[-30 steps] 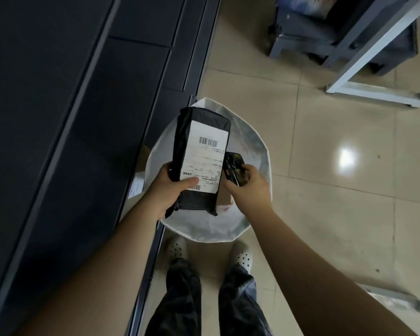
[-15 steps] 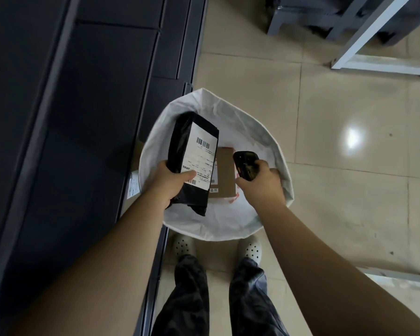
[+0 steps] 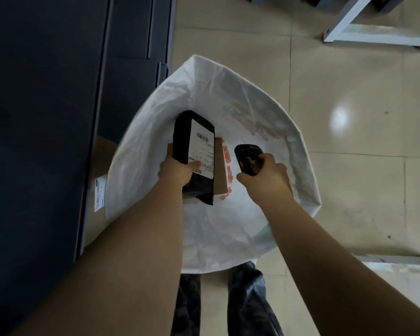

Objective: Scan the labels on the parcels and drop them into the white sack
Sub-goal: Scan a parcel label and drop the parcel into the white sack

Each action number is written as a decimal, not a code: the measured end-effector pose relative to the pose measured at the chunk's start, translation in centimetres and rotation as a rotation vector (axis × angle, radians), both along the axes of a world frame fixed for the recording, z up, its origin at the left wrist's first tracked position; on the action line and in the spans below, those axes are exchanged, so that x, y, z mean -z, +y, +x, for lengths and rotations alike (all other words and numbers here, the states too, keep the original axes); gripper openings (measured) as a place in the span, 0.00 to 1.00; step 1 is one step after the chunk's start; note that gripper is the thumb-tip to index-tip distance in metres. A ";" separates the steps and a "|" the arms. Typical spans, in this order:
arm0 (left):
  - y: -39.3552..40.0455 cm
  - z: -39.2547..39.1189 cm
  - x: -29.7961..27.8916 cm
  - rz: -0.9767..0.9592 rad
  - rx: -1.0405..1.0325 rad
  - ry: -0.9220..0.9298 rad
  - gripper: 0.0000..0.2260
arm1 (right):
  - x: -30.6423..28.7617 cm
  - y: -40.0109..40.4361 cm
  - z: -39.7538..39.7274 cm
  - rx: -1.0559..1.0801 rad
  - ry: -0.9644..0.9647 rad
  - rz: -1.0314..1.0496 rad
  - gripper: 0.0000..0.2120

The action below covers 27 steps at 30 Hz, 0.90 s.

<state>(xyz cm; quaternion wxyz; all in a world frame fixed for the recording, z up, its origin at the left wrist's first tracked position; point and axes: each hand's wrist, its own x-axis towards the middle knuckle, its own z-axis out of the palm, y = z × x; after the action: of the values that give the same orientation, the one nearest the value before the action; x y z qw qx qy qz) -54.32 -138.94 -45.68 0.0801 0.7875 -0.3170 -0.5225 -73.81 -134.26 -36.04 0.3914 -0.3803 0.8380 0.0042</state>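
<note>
Beige floor tiles (image 3: 349, 180) lie open to the right of and beyond the white sack (image 3: 155, 132), while on the left a dark cabinet front (image 3: 46, 117) runs close along the sack's rim, with a brown carton (image 3: 100, 190) wedged into the narrow gap between them. At the far right a white metal frame (image 3: 374, 37) stands on the floor, well apart from the sack. Both forearms reach forward and down over the sack's wide mouth. The left hand (image 3: 177, 172) grips the black parcel (image 3: 194, 158) by its lower part, thumb pressed on the white shipping label (image 3: 203, 151) (barcode at the top, print too blurred to read), the parcel held roughly upright inside the mouth. The right hand (image 3: 264, 177) is curled round a black handheld scanner (image 3: 249, 160), held just beside the parcel without touching it. Down in the sack a brown cardboard box (image 3: 220, 170) rests on the bottom, partly hidden behind the black parcel, beside red printing on the sack's inner wall.
</note>
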 end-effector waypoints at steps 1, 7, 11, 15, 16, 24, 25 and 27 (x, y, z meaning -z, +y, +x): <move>0.1 0.4 0.9 0.011 0.019 -0.031 0.36 | 0.4 -0.2 -0.3 -0.015 -0.002 0.017 0.33; 1.0 2.4 3.6 0.028 0.053 -0.098 0.30 | 3.1 -2.9 0.0 -0.144 -0.008 0.072 0.35; 1.3 3.0 5.3 0.034 0.041 -0.046 0.22 | 5.6 -3.9 0.8 -0.253 -0.040 0.072 0.37; 1.4 3.5 6.8 0.049 0.031 -0.039 0.24 | 7.4 -4.0 0.6 -0.334 0.012 0.066 0.33; 1.4 3.7 7.2 0.055 0.026 -0.038 0.23 | 7.8 -3.9 0.4 -0.348 0.035 0.059 0.33; 1.9 4.2 9.6 0.092 0.007 -0.076 0.20 | 10.0 -2.9 -1.4 -0.399 0.148 0.081 0.32; 1.9 4.0 9.9 0.088 0.009 -0.080 0.18 | 10.2 -2.8 -1.5 -0.399 0.146 0.084 0.32; 2.0 4.0 10.5 0.068 -0.012 -0.068 0.17 | 10.5 -2.7 -1.4 -0.408 0.153 0.085 0.32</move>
<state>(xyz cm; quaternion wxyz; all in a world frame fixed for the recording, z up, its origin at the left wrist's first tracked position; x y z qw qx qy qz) -50.36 -136.98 -56.20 0.0456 0.8088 -0.2970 -0.5055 -75.19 -136.96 -46.57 0.3333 -0.5238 0.7699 0.1475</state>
